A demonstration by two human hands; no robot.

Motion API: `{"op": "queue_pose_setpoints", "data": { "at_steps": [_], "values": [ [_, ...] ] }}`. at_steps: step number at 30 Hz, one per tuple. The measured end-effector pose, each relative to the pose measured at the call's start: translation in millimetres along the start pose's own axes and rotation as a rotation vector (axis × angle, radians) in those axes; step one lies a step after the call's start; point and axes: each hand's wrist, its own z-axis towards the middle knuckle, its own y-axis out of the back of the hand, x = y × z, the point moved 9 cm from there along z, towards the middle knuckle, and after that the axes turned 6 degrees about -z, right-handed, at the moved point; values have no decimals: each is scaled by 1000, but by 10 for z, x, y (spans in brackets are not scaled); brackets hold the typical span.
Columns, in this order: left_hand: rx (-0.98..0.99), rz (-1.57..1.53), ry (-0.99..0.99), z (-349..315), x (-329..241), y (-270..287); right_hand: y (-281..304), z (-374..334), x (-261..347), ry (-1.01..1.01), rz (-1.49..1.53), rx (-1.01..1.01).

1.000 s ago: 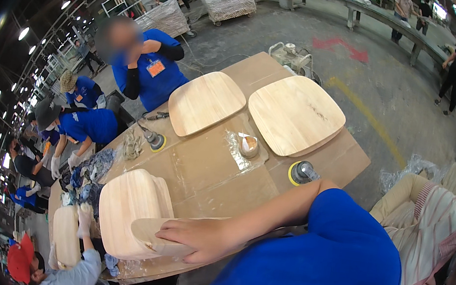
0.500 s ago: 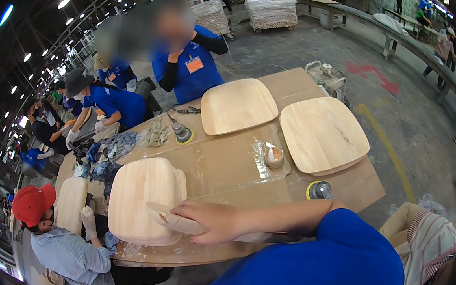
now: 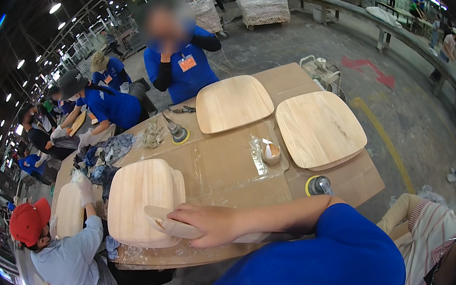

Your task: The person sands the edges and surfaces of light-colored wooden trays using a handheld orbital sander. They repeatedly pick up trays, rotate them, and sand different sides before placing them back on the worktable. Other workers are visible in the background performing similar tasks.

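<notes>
Three wooden seat panels (image 3: 234, 103) lie on the table, with two round sanders (image 3: 318, 185).
</notes>
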Motion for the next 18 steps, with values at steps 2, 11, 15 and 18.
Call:
{"op": "queue_pose_setpoints", "data": {
  "at_steps": [2,11,15,18],
  "values": [
    [-62,75,-4,-12,-3,44,-7,7,4,5,1,4],
    [-172,172,82,59,-36,60,-59,27,37,39,-9,18],
    [-226,219,154,110,-54,53,-110,17,43,6,24,91],
    [-284,271,257,142,-64,24,-111,10,52,-7,6,111]
  ]
}}
